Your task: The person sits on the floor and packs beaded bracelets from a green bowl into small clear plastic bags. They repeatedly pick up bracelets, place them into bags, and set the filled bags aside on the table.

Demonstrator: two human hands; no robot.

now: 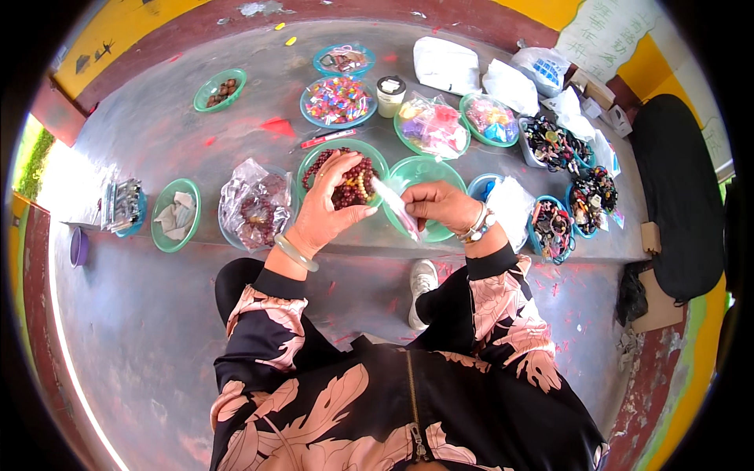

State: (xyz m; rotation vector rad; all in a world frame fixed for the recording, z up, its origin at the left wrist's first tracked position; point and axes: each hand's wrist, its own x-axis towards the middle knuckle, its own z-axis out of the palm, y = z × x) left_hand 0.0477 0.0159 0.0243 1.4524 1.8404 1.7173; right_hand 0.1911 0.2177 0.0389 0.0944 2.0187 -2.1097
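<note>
My left hand [323,192], with a pale bangle at the wrist, curves over a green bowl [380,153]. Its fingers and thumb wrap round a strand of dark red beads [351,188] with a few yellowish ones. More beads of that kind lie in the bowl behind. My right hand [440,206] is closed in a pinch on a small, narrow clear plastic bag [399,210] with pink and white on it. The upper end of this bag reaches close to the beads. Below my right hand stands another green bowl [416,166], partly covered by the hand.
On the ledge stand a bowl of colourful small pieces [338,100], a lidded cup [390,96] and a red-and-white pen-like tool [328,137]. Left is a plastic-covered bowl of beads [255,204]. Right are baskets of hair ties [552,228] and white bags [446,64].
</note>
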